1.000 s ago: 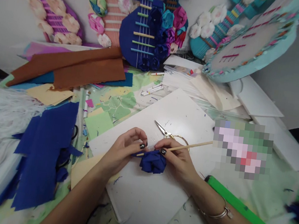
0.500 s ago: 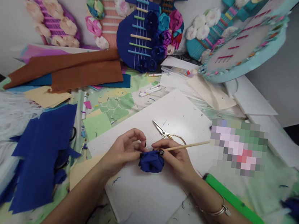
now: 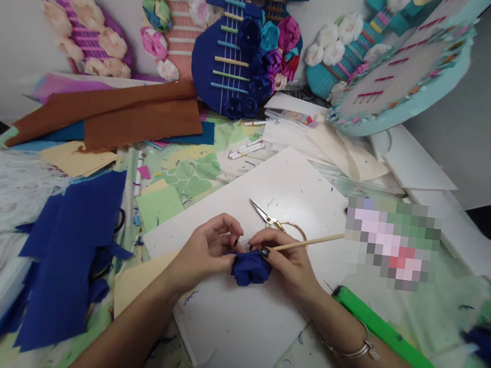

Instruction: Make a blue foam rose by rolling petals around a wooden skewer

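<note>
A dark blue paper flower (image 3: 250,268) is held between my two hands above a white board (image 3: 250,328). My right hand (image 3: 291,264) pinches its right edge, and a thin wooden stick (image 3: 310,241) sticks out from between the same fingers toward the upper right. My left hand (image 3: 211,248) is closed at the flower's left side, thumb against the petals and fingers curled; its fingertips partly hide whatever lies behind the flower. Just beyond the hands, gold-handled scissors (image 3: 270,219) lie on the board, blades pointing away to the left.
Blue crepe paper (image 3: 69,258) lies at left, brown paper (image 3: 146,115) behind it. A green tool (image 3: 388,333) rests by my right forearm. Decorated paper guitars, one dark blue (image 3: 206,66), lean on the back wall. White markers (image 3: 246,148) and a blurred-out object (image 3: 388,243) are on the table.
The flower has shifted slightly right and down and tilted a little. My left fingers have moved slightly right with it; my right hand keeps its pinch.
</note>
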The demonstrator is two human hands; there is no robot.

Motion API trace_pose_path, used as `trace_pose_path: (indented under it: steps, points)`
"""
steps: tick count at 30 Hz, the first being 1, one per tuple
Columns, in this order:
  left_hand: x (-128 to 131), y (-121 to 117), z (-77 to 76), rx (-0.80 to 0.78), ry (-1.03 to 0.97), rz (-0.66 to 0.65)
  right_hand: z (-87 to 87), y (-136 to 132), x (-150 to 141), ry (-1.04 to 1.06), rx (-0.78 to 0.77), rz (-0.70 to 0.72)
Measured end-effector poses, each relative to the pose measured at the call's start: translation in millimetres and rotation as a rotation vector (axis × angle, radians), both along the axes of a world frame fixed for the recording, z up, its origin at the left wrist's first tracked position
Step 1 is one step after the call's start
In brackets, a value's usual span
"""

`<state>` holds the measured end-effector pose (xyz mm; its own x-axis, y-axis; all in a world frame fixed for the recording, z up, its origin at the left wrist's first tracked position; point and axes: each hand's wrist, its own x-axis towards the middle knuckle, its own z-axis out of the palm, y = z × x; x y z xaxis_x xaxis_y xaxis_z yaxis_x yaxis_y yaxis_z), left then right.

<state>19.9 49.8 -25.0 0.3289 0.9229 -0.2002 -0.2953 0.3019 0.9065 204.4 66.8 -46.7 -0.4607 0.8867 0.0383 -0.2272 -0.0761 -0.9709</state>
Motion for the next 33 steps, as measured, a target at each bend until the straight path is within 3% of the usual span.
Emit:
trace_pose_path:
  steps: [9,33]
  points:
    - [-2.5,-0.1,1.5,0.060,0.014,-0.020,-2.9,0.8,1.7,0.028,-0.040,0.033]
    - [-1.7,-0.9,0.0,0.023,0.044,0.006,-4.3,1.1,1.6,0.008,0.004,0.045]
